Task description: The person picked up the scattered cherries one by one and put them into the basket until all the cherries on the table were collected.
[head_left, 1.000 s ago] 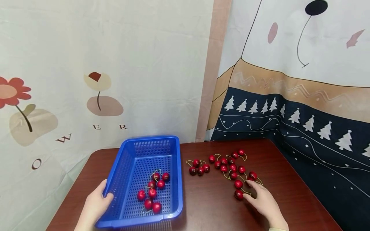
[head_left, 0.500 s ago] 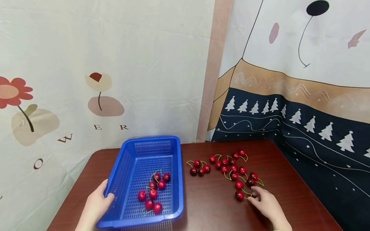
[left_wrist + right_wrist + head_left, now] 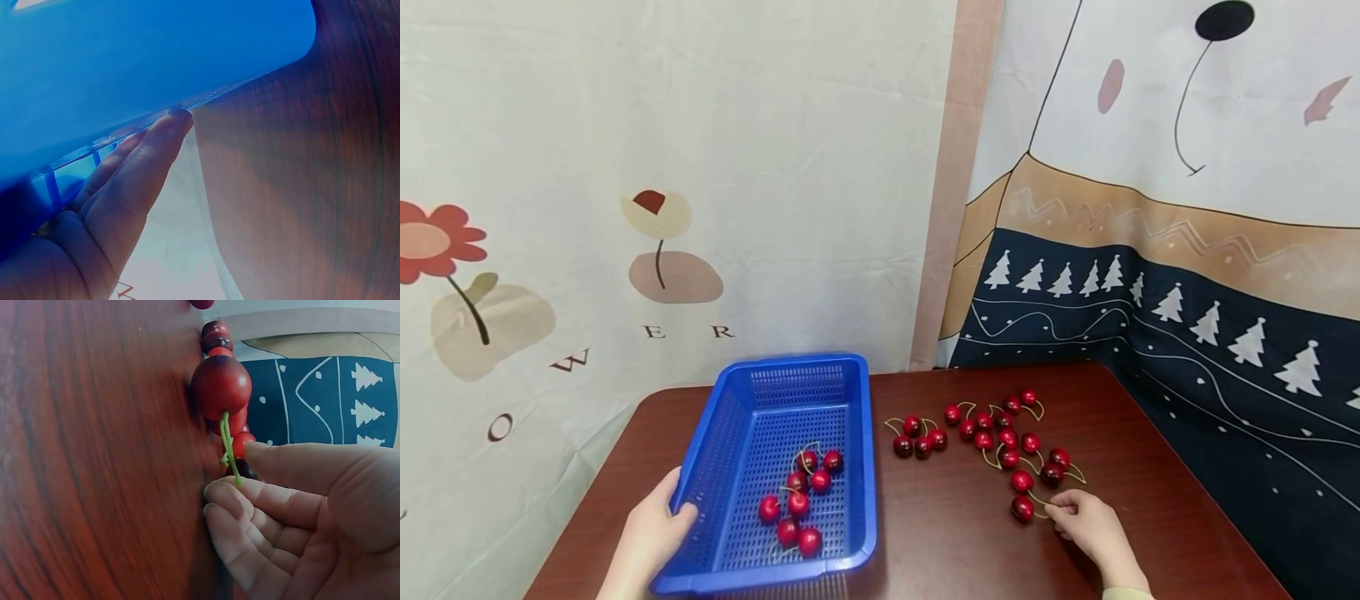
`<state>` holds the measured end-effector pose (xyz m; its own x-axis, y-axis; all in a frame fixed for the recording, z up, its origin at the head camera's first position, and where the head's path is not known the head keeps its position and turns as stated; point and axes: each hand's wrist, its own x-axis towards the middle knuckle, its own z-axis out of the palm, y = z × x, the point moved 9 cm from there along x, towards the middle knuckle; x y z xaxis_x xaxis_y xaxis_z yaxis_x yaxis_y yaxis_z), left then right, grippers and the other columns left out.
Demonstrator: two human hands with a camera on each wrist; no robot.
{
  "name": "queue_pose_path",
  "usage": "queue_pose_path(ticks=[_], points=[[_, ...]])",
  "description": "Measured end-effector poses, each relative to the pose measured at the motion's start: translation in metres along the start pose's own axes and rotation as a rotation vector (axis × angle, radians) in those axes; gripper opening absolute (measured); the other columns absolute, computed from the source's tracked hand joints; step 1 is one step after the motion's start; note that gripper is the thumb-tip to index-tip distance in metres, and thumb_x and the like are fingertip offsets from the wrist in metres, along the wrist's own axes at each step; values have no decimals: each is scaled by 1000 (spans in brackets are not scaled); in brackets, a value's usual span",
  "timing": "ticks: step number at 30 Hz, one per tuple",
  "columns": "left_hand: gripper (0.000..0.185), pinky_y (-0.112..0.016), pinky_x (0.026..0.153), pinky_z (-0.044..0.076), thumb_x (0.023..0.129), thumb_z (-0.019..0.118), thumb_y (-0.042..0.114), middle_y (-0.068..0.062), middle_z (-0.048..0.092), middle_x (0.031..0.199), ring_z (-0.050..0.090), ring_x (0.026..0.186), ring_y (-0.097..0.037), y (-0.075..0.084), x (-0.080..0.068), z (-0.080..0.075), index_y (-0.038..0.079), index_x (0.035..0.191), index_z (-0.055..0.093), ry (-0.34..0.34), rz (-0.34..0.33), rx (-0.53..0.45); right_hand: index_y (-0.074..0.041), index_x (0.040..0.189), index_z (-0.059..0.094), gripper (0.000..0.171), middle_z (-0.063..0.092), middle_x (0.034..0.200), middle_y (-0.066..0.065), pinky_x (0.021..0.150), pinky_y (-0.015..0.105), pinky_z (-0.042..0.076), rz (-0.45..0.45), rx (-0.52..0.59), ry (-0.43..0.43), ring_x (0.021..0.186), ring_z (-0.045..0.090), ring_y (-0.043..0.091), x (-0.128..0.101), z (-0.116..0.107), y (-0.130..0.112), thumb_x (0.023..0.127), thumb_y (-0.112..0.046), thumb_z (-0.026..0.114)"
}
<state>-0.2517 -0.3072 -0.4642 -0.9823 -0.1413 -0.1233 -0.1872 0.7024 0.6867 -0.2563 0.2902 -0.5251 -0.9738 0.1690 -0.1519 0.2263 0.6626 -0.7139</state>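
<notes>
In the head view, my left hand grips the left rim of a blue plastic basket, thumb inside the wall. Its fingers lie against the outside in the left wrist view. Several red cherries with stems lie in the basket. My right hand is low over the table at the right, thumb and index finger pinching at the stem end of a pair of cherries. The nearer cherry of that pair looms large in the right wrist view, its green stem running to the fingertips.
More dark red cherries are scattered on the brown wooden table, right of the basket. A small group of cherries sits close to the basket's right wall. Printed cloth hangs behind the table and along its right side.
My right hand has drawn back slightly from the cherries, and its thumb and index finger have closed together at the stem end. The left hand keeps its grip on the basket.
</notes>
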Motion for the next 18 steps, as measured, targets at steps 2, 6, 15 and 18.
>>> queue_pose_path(ticks=[2,6,15,18], points=[[58,-55,73,54,93,50,9,-35,56,126,65,96,-39,0,0,0,-2,148,31,-3,-3,-6,4,93,67,19,67,74,3,62,34,56,19,45,-5,66,65,18,1,1,2,90,-14,66],[58,-55,74,54,93,50,9,-35,56,125,65,95,-38,0,0,0,-2,147,32,5,5,-3,8,94,67,17,69,76,7,63,35,57,40,144,-8,68,66,20,3,4,5,90,-9,65],[58,-54,73,54,92,51,9,-35,57,124,65,94,-38,1,-2,-1,-1,147,34,17,13,2,20,97,63,16,67,76,9,61,27,56,102,444,-47,66,65,14,6,13,15,91,6,58],[57,-54,73,54,92,51,8,-34,58,123,65,93,-38,2,-2,-1,-1,146,34,19,17,-1,22,99,62,19,68,78,10,63,27,56,94,506,-75,68,65,13,5,13,17,92,6,57]])
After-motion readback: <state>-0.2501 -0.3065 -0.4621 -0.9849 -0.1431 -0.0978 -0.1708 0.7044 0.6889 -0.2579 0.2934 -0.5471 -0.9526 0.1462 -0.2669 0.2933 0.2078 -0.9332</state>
